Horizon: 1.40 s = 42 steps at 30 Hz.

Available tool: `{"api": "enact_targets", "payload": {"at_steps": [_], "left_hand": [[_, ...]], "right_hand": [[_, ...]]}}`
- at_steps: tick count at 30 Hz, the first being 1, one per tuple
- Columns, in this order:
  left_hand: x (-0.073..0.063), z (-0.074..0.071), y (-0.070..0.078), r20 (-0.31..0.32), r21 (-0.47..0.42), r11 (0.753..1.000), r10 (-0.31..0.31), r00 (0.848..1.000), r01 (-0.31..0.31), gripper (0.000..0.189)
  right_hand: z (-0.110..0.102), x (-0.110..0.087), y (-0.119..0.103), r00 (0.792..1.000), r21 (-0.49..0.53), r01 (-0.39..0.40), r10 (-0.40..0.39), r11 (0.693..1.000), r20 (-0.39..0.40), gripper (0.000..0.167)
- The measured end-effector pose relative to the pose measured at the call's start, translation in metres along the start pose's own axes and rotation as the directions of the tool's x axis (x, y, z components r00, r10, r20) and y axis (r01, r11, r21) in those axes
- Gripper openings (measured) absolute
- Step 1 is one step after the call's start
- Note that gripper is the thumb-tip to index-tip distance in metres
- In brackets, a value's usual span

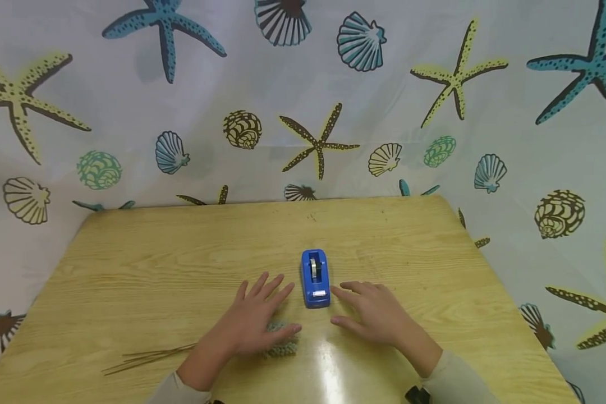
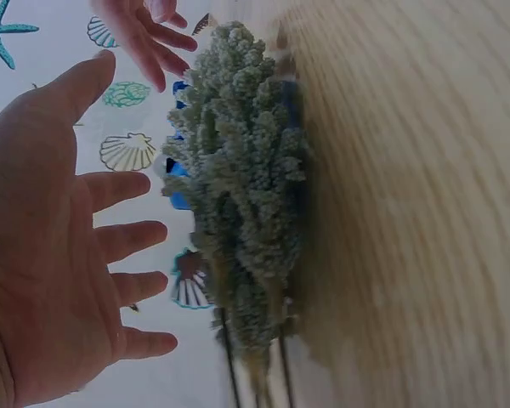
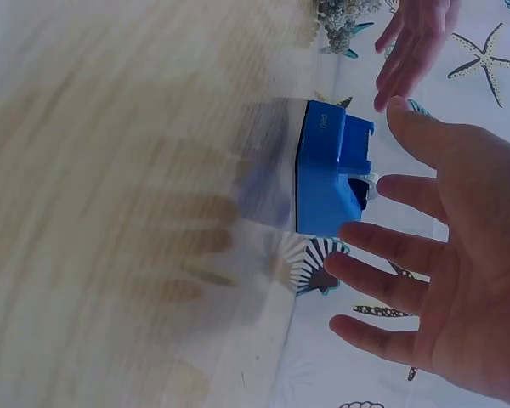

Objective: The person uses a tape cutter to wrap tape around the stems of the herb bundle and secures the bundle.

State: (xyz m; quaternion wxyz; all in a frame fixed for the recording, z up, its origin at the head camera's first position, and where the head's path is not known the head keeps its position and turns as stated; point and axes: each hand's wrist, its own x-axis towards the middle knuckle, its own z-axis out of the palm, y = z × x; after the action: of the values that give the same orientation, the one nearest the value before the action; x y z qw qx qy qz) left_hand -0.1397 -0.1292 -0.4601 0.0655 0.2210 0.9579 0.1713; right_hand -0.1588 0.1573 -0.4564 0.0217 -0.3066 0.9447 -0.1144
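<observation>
A blue tape dispenser (image 1: 315, 280) with a small roll in it stands on the wooden table, between the two hands. My left hand (image 1: 255, 321) hovers with fingers spread over a bundle of pale grey-green dried flowers (image 2: 238, 161). Its thin brown stems (image 1: 154, 358) reach out to the left along the tabletop, and the palm covers part of the flower heads in the head view. To the right of the dispenser is my right hand (image 1: 373, 314), fingers extended and apart, holding nothing. In the right wrist view its fingertips overlap the edge of the dispenser (image 3: 327, 170).
The wooden table (image 1: 182, 258) has light wood grain and carries a bright glare patch near the front. A white cloth (image 1: 207, 84) printed with starfish and shells hangs behind it and along both sides.
</observation>
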Motion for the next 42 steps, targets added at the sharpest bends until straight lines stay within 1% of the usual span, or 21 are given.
{"api": "enact_targets", "payload": {"at_steps": [5,7,9,10,12,14,16,19,21,24,26,28,29,31,36,37,38,42], "left_hand": [[0.015,0.009,-0.003,0.034,-0.100,0.994,-0.028,0.999,0.032,0.080],[0.021,0.012,-0.003,0.045,-0.121,0.992,-0.030,0.999,0.035,0.082],[0.027,0.014,-0.003,0.048,-0.133,0.991,-0.020,0.999,0.026,0.083],[0.030,0.014,-0.002,0.048,-0.139,0.990,-0.016,0.999,0.022,0.084],[0.035,0.015,-0.001,0.044,-0.151,0.989,-0.005,0.999,0.012,0.086],[0.038,0.015,0.001,0.040,-0.151,0.989,-0.001,0.999,0.007,0.089],[0.042,0.016,0.001,0.031,-0.154,0.988,0.004,0.999,0.001,0.093],[0.048,0.018,0.003,0.005,-0.176,0.984,0.021,1.000,-0.020,0.100],[0.053,0.020,0.003,-0.014,-0.201,0.979,0.036,0.999,-0.038,0.105],[0.061,0.021,0.005,-0.024,-0.245,0.968,0.041,0.999,-0.046,0.110],[0.065,0.022,0.005,-0.007,-0.262,0.965,0.029,1.000,-0.029,0.113],[0.068,0.022,0.006,0.016,-0.273,0.962,0.012,1.000,-0.007,0.115],[0.069,0.023,0.005,0.023,-0.277,0.961,0.008,1.000,-0.001,0.115],[0.070,0.023,0.005,0.035,-0.270,0.963,0.000,0.999,0.009,0.115],[0.070,0.024,0.003,0.027,-0.277,0.961,0.003,1.000,0.005,0.112],[0.070,0.025,0.003,0.026,-0.275,0.961,0.003,1.000,0.004,0.112],[0.071,0.025,0.003,0.021,-0.273,0.962,0.008,1.000,-0.002,0.111],[0.074,0.025,0.004,0.015,-0.230,0.973,0.022,1.000,-0.018,0.111]], "right_hand": [[0.001,0.010,-0.002,0.999,-0.021,0.019,-0.019,1.000,0.032,0.056],[0.003,0.013,0.000,0.999,-0.031,0.029,-0.028,0.999,0.029,0.054],[0.004,0.016,0.001,0.999,-0.024,0.028,-0.027,0.999,0.024,0.052],[0.005,0.017,0.002,1.000,0.001,0.022,-0.022,1.000,0.021,0.050],[0.007,0.020,0.004,1.000,0.088,-0.002,0.001,0.996,0.015,0.046],[0.010,0.024,0.006,1.000,0.206,-0.026,0.025,0.978,0.008,0.041],[0.014,0.028,0.006,0.999,0.350,-0.043,0.049,0.936,-0.009,0.035],[0.021,0.035,0.006,0.994,0.509,-0.074,0.103,0.857,-0.028,0.027],[0.024,0.039,0.005,0.988,0.587,-0.109,0.154,0.802,-0.026,0.024],[0.028,0.045,0.003,0.973,0.684,-0.183,0.228,0.706,0.026,0.023],[0.030,0.048,0.001,0.964,0.724,-0.221,0.257,0.653,0.063,0.025],[0.033,0.050,-0.001,0.955,0.747,-0.259,0.279,0.612,0.102,0.027],[0.033,0.052,-0.002,0.949,0.753,-0.276,0.293,0.597,0.115,0.027],[0.034,0.054,-0.003,0.940,0.756,-0.301,0.316,0.581,0.131,0.028],[0.037,0.057,-0.007,0.910,0.782,-0.368,0.366,0.503,0.193,0.032],[0.038,0.058,-0.007,0.902,0.790,-0.382,0.378,0.480,0.206,0.032],[0.039,0.058,-0.007,0.894,0.802,-0.394,0.389,0.449,0.221,0.033],[0.040,0.059,-0.010,0.870,0.844,-0.404,0.433,0.353,0.236,0.030]]}}
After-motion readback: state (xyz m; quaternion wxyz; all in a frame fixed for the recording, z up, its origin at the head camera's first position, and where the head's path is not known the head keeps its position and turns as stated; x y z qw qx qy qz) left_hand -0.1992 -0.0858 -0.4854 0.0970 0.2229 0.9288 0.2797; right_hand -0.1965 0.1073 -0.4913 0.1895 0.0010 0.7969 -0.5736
